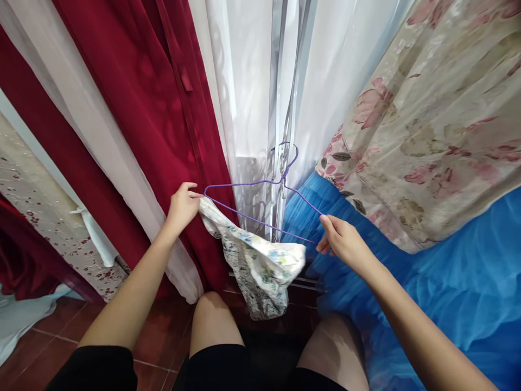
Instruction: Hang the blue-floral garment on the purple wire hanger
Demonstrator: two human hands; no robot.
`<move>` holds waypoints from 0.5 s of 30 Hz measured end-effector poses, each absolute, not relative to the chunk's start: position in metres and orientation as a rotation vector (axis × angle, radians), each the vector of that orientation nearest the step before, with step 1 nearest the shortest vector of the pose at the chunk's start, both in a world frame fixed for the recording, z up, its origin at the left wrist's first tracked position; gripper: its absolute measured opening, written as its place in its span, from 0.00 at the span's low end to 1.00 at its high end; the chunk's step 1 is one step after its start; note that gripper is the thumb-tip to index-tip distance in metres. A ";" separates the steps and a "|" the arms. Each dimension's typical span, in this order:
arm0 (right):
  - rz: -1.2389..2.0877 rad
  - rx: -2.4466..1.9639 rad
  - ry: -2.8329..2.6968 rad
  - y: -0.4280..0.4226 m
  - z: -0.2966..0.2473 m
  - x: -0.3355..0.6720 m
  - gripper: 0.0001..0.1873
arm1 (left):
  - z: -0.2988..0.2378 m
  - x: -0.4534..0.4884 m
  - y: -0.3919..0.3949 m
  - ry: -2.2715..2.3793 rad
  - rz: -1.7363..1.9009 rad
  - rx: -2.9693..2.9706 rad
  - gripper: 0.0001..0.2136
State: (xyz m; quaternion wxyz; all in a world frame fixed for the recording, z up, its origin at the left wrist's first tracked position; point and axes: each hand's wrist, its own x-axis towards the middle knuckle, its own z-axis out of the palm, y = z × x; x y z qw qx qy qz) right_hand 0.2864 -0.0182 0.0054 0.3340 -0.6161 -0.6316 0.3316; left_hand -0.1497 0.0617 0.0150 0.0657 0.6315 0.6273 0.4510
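A thin purple clothes hanger (252, 183) is stretched between my two hands, its hook pointing away from me. My left hand (184, 209) pinches the hanger's left end together with the edge of a white garment (260, 260) printed with blue, yellow and green flowers. From that end the cloth droops down and to the right, above my knees. My right hand (340, 238) grips the hanger's right end between thumb and fingers. The garment's right side hangs loose, apart from my right hand.
Long red fabric (154, 136) and white fabric (248, 81) hang in front of me. To the right are a pink-flowered beige cloth (427, 141) and blue ruffled tulle (448, 304). Red-brown floor tiles (154, 336) show at lower left.
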 end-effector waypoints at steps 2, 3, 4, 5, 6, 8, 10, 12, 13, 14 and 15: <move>0.855 -1.603 -1.641 -0.016 0.007 0.288 0.24 | 0.029 -0.157 0.056 1.994 1.394 1.979 0.21; 0.865 -1.596 -1.640 -0.015 0.007 0.290 0.24 | 0.035 -0.158 0.053 1.984 1.392 1.974 0.20; 0.887 -1.591 -1.638 -0.014 0.008 0.290 0.24 | 0.039 -0.156 0.050 1.927 1.384 1.942 0.20; 0.915 -1.591 -1.636 -0.014 0.008 0.291 0.24 | 0.043 -0.153 0.047 1.839 1.376 1.891 0.21; 0.943 -1.595 -1.631 -0.014 0.009 0.291 0.24 | 0.045 -0.148 0.045 1.745 1.379 1.835 0.21; 0.987 -1.605 -1.615 -0.014 0.009 0.291 0.24 | 0.049 -0.138 0.045 1.612 1.427 1.754 0.23; 0.998 -1.603 -1.606 -0.016 0.010 0.290 0.24 | 0.052 -0.130 0.050 1.568 1.498 1.729 0.23; 0.986 -1.589 -1.608 -0.018 0.012 0.289 0.25 | 0.057 -0.126 0.060 1.578 1.543 1.740 0.24; 0.976 -1.581 -1.614 -0.019 0.012 0.288 0.25 | 0.059 -0.127 0.066 1.600 1.551 1.756 0.25; 0.963 -1.576 -1.622 -0.020 0.013 0.288 0.25 | 0.061 -0.128 0.073 1.632 1.552 1.774 0.25; 0.950 -1.572 -1.630 -0.021 0.013 0.287 0.25 | 0.063 -0.129 0.080 1.668 1.547 1.785 0.25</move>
